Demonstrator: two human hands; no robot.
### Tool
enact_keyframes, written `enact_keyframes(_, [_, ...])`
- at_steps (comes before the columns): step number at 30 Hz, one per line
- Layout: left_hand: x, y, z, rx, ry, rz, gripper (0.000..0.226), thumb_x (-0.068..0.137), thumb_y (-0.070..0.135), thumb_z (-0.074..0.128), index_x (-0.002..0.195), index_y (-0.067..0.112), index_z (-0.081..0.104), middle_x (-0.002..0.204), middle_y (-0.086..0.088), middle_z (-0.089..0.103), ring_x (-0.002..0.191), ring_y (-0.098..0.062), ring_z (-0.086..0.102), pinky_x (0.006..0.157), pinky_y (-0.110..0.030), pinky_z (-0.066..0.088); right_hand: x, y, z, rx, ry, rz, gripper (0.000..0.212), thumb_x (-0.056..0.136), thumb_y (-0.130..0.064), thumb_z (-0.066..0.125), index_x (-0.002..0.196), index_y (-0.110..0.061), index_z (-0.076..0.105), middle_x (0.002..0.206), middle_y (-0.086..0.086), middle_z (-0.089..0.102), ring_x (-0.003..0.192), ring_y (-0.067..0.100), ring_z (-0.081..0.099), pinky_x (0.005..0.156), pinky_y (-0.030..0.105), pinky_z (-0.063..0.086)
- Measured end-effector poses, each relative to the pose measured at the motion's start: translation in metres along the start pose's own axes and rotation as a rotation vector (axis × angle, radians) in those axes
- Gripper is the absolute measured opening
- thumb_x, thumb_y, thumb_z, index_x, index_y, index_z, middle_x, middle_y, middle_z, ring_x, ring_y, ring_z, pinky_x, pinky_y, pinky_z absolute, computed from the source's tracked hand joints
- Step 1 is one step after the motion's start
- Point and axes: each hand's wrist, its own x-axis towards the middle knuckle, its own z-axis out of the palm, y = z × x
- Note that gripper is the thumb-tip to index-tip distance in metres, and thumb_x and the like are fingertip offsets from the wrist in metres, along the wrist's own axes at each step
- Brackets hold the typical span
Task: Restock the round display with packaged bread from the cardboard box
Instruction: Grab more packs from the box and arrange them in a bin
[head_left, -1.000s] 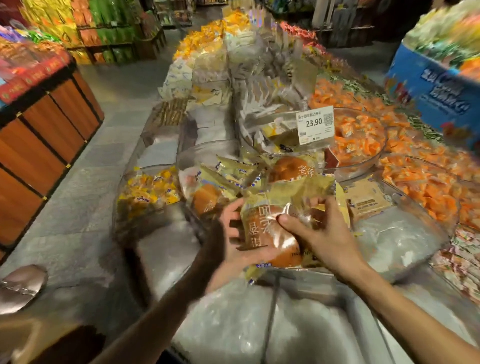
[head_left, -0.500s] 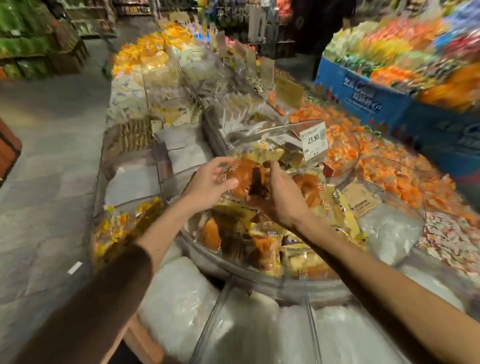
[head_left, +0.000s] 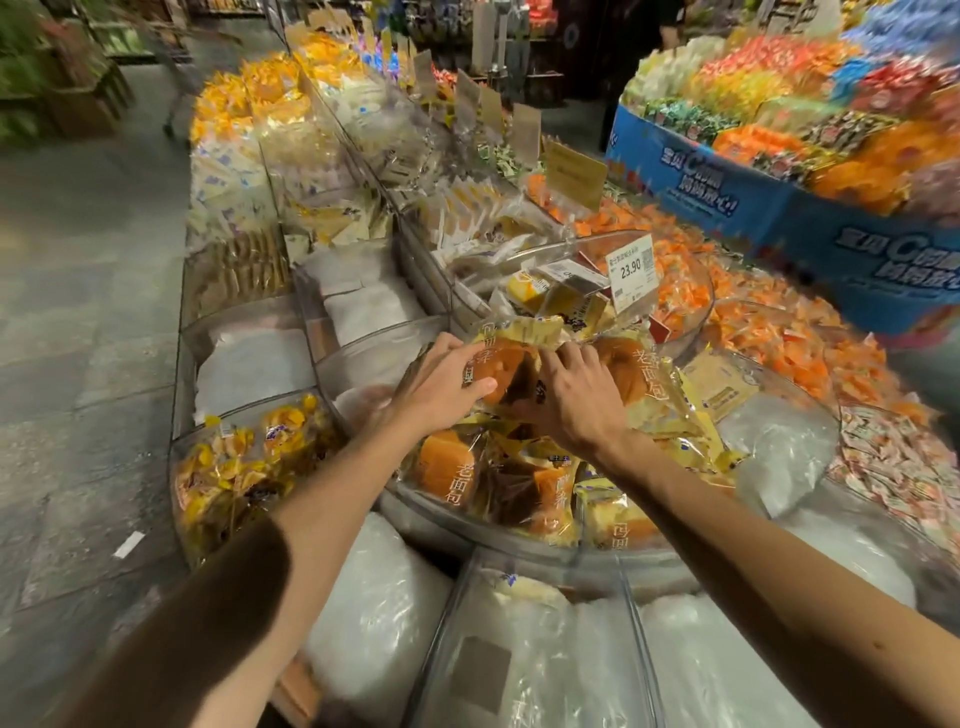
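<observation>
Left hand (head_left: 440, 385), right hand (head_left: 577, 402), bread pack (head_left: 503, 365) gripped between

Both arms are lying outstretched ahead of the body, forearms converging so that the hands are meeting side by side, almost touching. The left hand (head_left: 441, 387) is gripping a bread packet (head_left: 501, 366) from its left side, thumb pressing across the front and fingers curling over the top. The right hand (head_left: 576, 397) is lying palm down, its fingers bending over the packet's right side, thumb out of sight. A dark sleeve is covering the left arm near the elbow; the right arm is showing bare.
</observation>
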Motion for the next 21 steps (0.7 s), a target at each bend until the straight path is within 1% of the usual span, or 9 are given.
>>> enact_keyframes(3, [-0.017, 0.002, -0.009, -0.064, 0.051, -0.032, 0.054, 0.097, 0.04, 0.06, 0.146, 0.023, 0.046, 0.142, -0.003, 0.051, 0.13, -0.022, 0.048, 0.106, -0.037, 0.038, -0.014, -0.006, -0.01, 0.039, 0.054, -0.009, 0.068, 0.095, -0.049, 0.055, 0.145, -0.006, 0.039, 0.13, 0.017, 0.047, 0.116, 0.031, 0.042, 0.098, 0.041, 0.04])
enact_keyframes(5, [-0.039, 0.001, -0.024, -0.084, 0.104, -0.054, 0.042, 0.096, 0.037, 0.06, 0.136, 0.023, 0.056, 0.134, -0.002, 0.059, 0.122, -0.019, 0.055, 0.096, -0.03, 0.041, -0.029, -0.015, -0.017, 0.069, 0.138, -0.082, 0.055, 0.095, -0.042, 0.057, 0.133, -0.003, 0.051, 0.12, 0.019, 0.052, 0.108, 0.034, 0.046, 0.094, 0.045, 0.043])
enact_keyframes(7, [-0.075, -0.002, -0.043, -0.111, 0.212, -0.077, 0.02, 0.094, 0.031, 0.063, 0.111, 0.02, 0.068, 0.097, 0.002, 0.067, 0.089, -0.009, 0.062, 0.076, -0.02, 0.042, -0.048, -0.035, -0.017, 0.184, 0.213, -0.211, 0.042, 0.089, -0.034, 0.064, 0.115, -0.001, 0.06, 0.108, 0.02, 0.057, 0.099, 0.037, 0.05, 0.088, 0.049, 0.047])
enact_keyframes(10, [-0.146, -0.014, -0.064, -0.111, 0.379, -0.199, 0.016, 0.09, 0.029, 0.069, 0.079, 0.018, 0.066, 0.055, 0.011, 0.048, 0.051, 0.003, 0.047, 0.054, -0.015, 0.035, -0.08, -0.086, -0.004, 0.415, 0.174, -0.416, 0.032, 0.088, -0.032, 0.059, 0.104, -0.004, 0.064, 0.097, 0.015, 0.06, 0.089, 0.035, 0.056, 0.079, 0.042, 0.049])
enact_keyframes(12, [-0.223, -0.036, -0.074, -0.098, 0.486, -0.352, 0.017, 0.089, 0.028, 0.071, 0.076, 0.021, 0.063, 0.053, 0.009, 0.046, 0.049, 0.003, 0.046, 0.058, -0.021, 0.039, -0.111, -0.146, 0.009, 0.583, 0.071, -0.586, 0.031, 0.088, -0.035, 0.051, 0.097, -0.009, 0.065, 0.091, 0.01, 0.061, 0.083, 0.031, 0.058, 0.072, 0.037, 0.047])
enact_keyframes(15, [-0.362, -0.077, -0.07, -0.054, 0.622, -0.652, 0.007, 0.093, 0.031, 0.067, 0.088, 0.025, 0.065, 0.072, 0.006, 0.063, 0.065, -0.004, 0.059, 0.066, -0.025, 0.049, -0.176, -0.243, 0.021, 0.707, -0.168, -0.795, 0.025, 0.089, -0.03, 0.055, 0.093, -0.009, 0.067, 0.088, 0.009, 0.066, 0.081, 0.033, 0.065, 0.068, 0.035, 0.05])
enact_keyframes(17, [-0.458, -0.101, -0.051, -0.123, 0.734, -0.847, 0.006, 0.095, 0.03, 0.064, 0.09, 0.027, 0.063, 0.072, 0.01, 0.062, 0.063, 0.0, 0.057, 0.061, -0.019, 0.045, -0.227, -0.303, 0.03, 0.641, -0.379, -0.933, 0.021, 0.09, -0.021, 0.061, 0.105, -0.007, 0.068, 0.103, 0.011, 0.068, 0.097, 0.035, 0.065, 0.081, 0.038, 0.052])
enact_keyframes(19, [-0.545, -0.127, -0.02, -0.198, 0.845, -1.068, 0.008, 0.095, 0.028, 0.065, 0.088, 0.024, 0.064, 0.074, 0.008, 0.062, 0.067, -0.002, 0.058, 0.062, -0.024, 0.045, -0.277, -0.359, 0.042, 0.604, -0.642, -0.972, 0.034, 0.091, -0.028, 0.056, 0.115, -0.008, 0.067, 0.115, 0.011, 0.067, 0.11, 0.033, 0.062, 0.094, 0.038, 0.048])
enact_keyframes(21, [-0.621, -0.154, 0.017, -0.316, 0.858, -1.31, 0.009, 0.096, 0.031, 0.063, 0.087, 0.029, 0.063, 0.083, 0.005, 0.065, 0.08, -0.012, 0.063, 0.067, -0.028, 0.045, -0.32, -0.414, 0.068, 0.531, -0.745, -1.096, 0.039, 0.089, -0.038, 0.051, 0.112, -0.012, 0.069, 0.113, 0.009, 0.069, 0.109, 0.029, 0.062, 0.092, 0.036, 0.045])
